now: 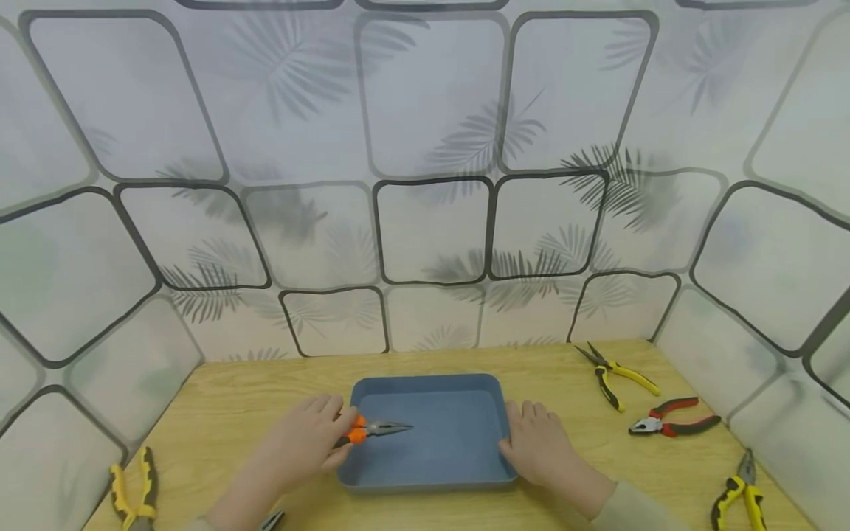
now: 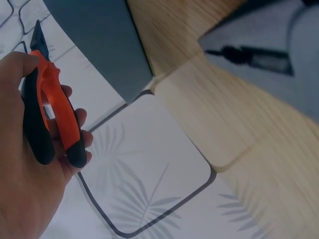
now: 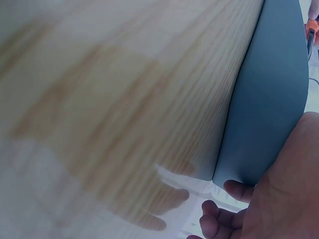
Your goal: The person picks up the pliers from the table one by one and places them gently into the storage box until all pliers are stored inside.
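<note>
Needle-nose pliers [image 1: 383,428] with orange and black handles are gripped in my left hand [image 1: 312,435]. Their closed grey jaws point right, above the left part of a blue-grey rectangular tray [image 1: 432,487]. In the left wrist view, the fingers lie behind the pliers' handles [image 2: 65,117], the thumb along their near side. My right hand [image 1: 541,446] holds the tray's right side, thumb at the rim. The right wrist view shows that hand [image 3: 284,199] against the tray's outer wall [image 3: 269,94], fingers loosely bent near its far corner.
Yellow-black long-nose pliers [image 1: 604,365], red-black pliers [image 1: 664,426] and another yellow-black pair [image 1: 747,476] lie to the right on the wooden table [image 1: 265,383]. Yellow-handled pliers [image 1: 146,494] lie at the left. A metal tool tip [image 1: 272,521] shows below the left forearm. Patterned walls [image 1: 432,228] enclose the table.
</note>
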A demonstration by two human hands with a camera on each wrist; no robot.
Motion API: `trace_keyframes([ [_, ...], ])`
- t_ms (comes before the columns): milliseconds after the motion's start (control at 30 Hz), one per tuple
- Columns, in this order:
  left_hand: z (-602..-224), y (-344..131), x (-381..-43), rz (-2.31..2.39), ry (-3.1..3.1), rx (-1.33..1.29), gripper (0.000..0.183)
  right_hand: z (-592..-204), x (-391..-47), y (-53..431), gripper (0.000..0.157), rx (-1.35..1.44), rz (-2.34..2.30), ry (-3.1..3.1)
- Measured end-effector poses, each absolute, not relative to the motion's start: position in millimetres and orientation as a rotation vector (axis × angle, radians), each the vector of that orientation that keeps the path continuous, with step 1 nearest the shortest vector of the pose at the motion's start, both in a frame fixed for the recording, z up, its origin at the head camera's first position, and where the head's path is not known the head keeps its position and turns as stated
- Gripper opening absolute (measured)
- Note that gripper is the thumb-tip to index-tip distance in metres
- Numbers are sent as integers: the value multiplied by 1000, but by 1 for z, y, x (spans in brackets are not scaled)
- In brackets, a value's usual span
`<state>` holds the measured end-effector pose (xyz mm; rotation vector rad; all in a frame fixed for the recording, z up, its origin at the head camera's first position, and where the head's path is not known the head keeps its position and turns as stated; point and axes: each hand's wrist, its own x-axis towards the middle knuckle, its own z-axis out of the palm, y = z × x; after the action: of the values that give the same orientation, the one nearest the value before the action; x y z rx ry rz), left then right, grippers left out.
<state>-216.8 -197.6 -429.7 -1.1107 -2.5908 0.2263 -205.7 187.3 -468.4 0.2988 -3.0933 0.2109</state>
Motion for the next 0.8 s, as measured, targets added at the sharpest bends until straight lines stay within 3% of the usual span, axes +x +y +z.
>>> trace_keyframes([
  [800, -442, -162, -219, 267, -2590, -1211, 27, -471, -206, 187, 54, 310, 215, -3064],
])
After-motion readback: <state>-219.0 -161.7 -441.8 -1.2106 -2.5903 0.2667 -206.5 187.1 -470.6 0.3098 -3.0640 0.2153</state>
